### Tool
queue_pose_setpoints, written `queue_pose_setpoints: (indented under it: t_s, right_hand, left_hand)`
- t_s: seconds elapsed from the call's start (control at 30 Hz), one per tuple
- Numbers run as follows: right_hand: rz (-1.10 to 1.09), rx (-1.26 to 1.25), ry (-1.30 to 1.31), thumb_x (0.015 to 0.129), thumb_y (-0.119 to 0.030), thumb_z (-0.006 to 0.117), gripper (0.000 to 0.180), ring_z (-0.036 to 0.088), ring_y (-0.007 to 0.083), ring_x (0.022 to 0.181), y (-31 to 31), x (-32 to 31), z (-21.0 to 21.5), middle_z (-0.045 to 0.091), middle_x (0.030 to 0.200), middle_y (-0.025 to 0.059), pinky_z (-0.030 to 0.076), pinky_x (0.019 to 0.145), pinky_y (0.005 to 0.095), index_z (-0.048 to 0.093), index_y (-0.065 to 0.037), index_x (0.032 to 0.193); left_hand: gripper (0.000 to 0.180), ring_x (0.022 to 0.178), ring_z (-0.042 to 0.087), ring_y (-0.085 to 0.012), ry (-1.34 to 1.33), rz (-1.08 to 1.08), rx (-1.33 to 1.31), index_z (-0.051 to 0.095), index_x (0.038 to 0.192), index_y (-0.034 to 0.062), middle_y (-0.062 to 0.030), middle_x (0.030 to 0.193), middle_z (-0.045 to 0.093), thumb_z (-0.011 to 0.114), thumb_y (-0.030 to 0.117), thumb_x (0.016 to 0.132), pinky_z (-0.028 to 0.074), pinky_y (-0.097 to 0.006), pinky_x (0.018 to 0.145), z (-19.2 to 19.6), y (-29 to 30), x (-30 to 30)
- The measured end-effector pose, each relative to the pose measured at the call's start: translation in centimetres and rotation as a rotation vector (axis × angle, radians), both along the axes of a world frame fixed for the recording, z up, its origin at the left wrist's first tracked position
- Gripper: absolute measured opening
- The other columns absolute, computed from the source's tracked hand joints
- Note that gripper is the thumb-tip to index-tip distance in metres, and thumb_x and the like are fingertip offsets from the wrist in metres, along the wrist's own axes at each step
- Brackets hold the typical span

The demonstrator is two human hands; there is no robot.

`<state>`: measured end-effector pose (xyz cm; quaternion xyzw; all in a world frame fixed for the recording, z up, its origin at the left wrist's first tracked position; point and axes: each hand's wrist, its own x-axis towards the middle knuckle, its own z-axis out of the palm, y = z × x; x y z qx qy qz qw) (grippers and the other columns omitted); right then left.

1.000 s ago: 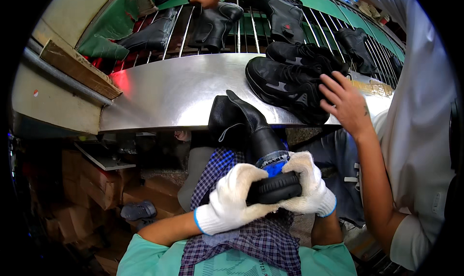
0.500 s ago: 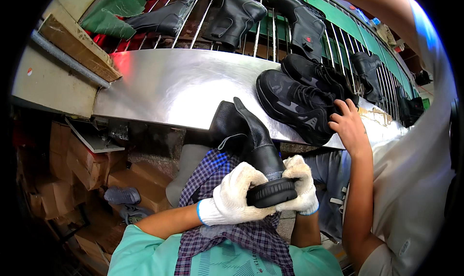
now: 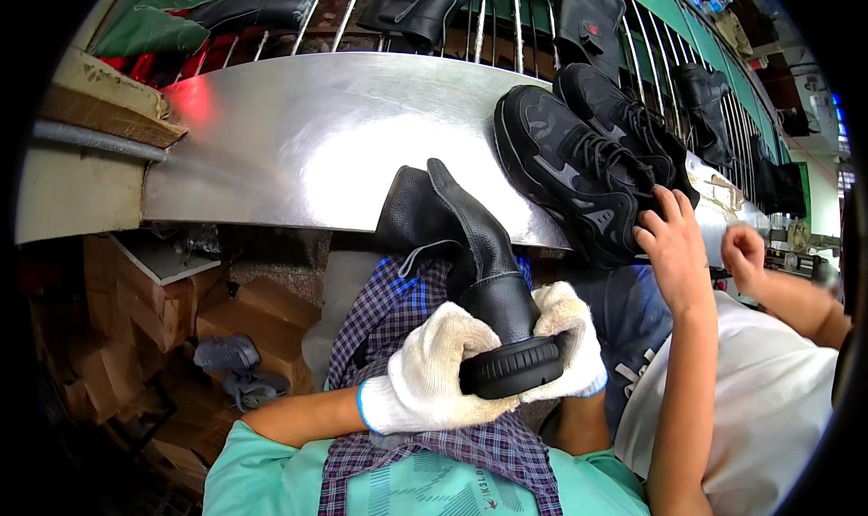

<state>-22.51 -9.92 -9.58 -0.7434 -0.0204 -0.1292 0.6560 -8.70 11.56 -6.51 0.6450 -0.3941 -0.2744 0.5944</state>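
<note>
Between the gloved left hand (image 3: 434, 371) and right hand (image 3: 565, 340), both clamped around its heel, stands the black boot (image 3: 479, 263).

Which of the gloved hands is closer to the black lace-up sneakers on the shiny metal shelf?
Right. The right hand grips the black leather boot below the sneakers; the left hand is farther left.

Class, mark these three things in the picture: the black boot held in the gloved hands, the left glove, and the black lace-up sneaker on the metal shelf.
black boot (image 3: 493, 276), head view, on the leather shaft.
left glove (image 3: 425, 376), head view, on the back of the hand.
black sneaker (image 3: 565, 168), head view, on its side panel.
</note>
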Motion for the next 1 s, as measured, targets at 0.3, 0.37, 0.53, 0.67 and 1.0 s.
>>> queue_pose_setpoints:
  t_s: [0.3,0.37,0.53,0.67,1.0]
  right_hand:
    - [0.006,-0.184,0.258,0.041,-0.056,0.108,0.159,0.056,0.0328,0.126,-0.5,-2.2,-0.1,0.047,0.147,0.0256,0.046,0.111,0.0430,0.025,0.009,0.160]
    - [0.055,-0.273,0.362,0.041,-0.059,0.106,0.156,0.052,0.0330,0.136,-1.7,-1.5,0.9,0.044,0.153,0.0252,0.044,0.116,0.0424,0.030,0.009,0.159]
    - [-0.055,0.078,0.548,0.045,-0.049,0.105,0.139,0.054,0.0297,0.137,0.2,-2.2,-0.2,0.053,0.148,0.0174,0.043,0.117,0.0415,0.040,0.003,0.156]
    - [-0.038,0.363,0.637,0.056,-0.017,0.102,0.100,0.066,0.0277,0.122,2.2,-5.0,-6.0,0.067,0.133,0.0121,0.052,0.109,0.0405,0.058,0.001,0.144]
    - [0.200,0.061,0.159,0.087,-0.011,0.080,0.077,0.056,0.0251,0.138,1.3,3.8,3.1,0.058,0.151,0.0149,0.041,0.121,0.0400,0.047,0.000,0.155]
  left_hand:
    - [0.103,0.082,0.066,-0.0220,0.015,-0.038,0.014,0.045,0.141,0.0041,-0.0178,0.121,0.051,0.104,0.030,0.060,0.060,-0.033,0.065,0.0,0.2,0.5]
    - [0.107,0.088,0.069,-0.0252,0.001,-0.032,0.016,0.043,0.146,0.0049,-0.0185,0.122,0.052,0.102,0.034,0.063,0.062,-0.036,0.071,-1.2,-0.5,-0.4]
    - [0.106,0.114,0.063,-0.0446,-0.225,-0.245,0.295,0.044,0.149,0.0078,-0.0243,0.129,0.050,0.092,0.054,0.067,0.056,-0.051,0.097,2.1,-0.4,2.0]
    - [0.102,0.129,0.055,-0.0437,-0.762,-0.367,0.036,0.054,0.142,0.0015,-0.0235,0.134,0.057,0.096,0.045,0.059,0.048,-0.055,0.107,4.7,-0.7,7.4]
    - [0.054,0.088,0.073,-0.0366,-1.106,-0.726,0.489,0.070,0.103,0.0058,-0.0133,0.089,0.072,0.091,0.039,0.066,0.059,-0.048,0.078,17.9,-2.7,10.9]
